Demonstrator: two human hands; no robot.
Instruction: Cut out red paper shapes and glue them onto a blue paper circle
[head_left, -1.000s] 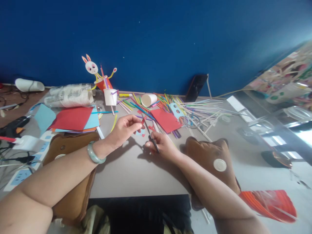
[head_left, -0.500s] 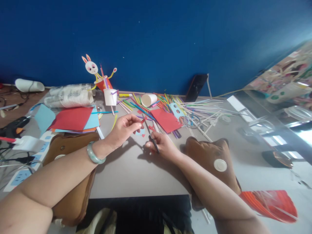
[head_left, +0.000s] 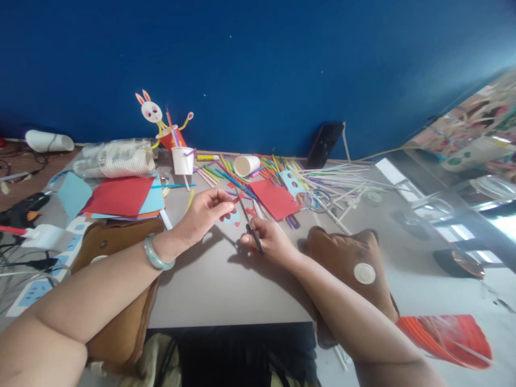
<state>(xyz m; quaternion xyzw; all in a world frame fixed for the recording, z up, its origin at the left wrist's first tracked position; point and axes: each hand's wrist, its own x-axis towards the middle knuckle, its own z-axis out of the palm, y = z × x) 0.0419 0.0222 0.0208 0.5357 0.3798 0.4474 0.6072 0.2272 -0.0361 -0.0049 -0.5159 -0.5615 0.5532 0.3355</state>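
Between its thumb and fingers, my left hand (head_left: 210, 208) pinches a small piece of red paper (head_left: 237, 198) above the middle of the table. My right hand (head_left: 266, 239) is wrapped round the handles of dark scissors (head_left: 255, 236). The scissor blades point up and to the left, at the red piece. Just behind the hands lie a larger red sheet (head_left: 275, 199) and small red scraps (head_left: 250, 212). A light blue paper piece (head_left: 233, 219) lies below my left fingertips.
Coloured sticks (head_left: 231, 180), a paper cup on its side (head_left: 246, 165) and a phone (head_left: 324, 144) are at the back. A rabbit figure (head_left: 152, 112) stands back left, near stacked cups (head_left: 121, 163). Brown cushions (head_left: 346, 263) lie under both forearms.
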